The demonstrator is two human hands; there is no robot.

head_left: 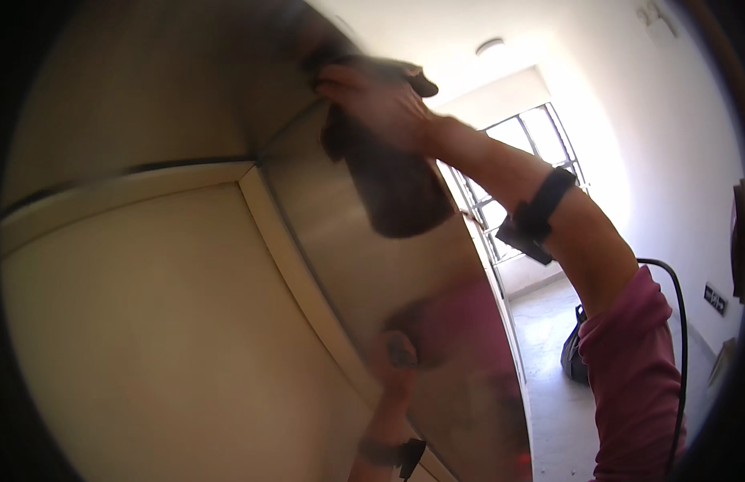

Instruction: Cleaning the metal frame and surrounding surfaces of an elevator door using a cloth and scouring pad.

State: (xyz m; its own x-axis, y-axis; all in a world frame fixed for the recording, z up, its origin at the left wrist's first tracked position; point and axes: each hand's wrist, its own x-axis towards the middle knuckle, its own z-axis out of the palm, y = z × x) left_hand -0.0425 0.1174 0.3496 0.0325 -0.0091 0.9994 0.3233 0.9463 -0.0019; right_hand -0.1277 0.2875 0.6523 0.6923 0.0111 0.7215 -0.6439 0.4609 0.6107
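My right hand (378, 105) is raised to the upper part of a shiny metal panel (324, 211) and grips a dark cloth (402, 193), which hangs down below the palm. Blur softens its fingers. Lower down, my left hand (396, 364) is at the same panel, beside a pinkish reflection of clothing. Something greyish shows at its fingers; whether it is held cannot be told. Each wrist bears a black strap with a small device.
A pale flat panel (167, 313) with a beige frame (300, 295) fills the left. Beyond the metal edge are a barred window (529, 135), a grey floor (547, 422), a black bag (574, 355) and a white wall (661, 181). A black cable (682, 337) runs beside my right sleeve.
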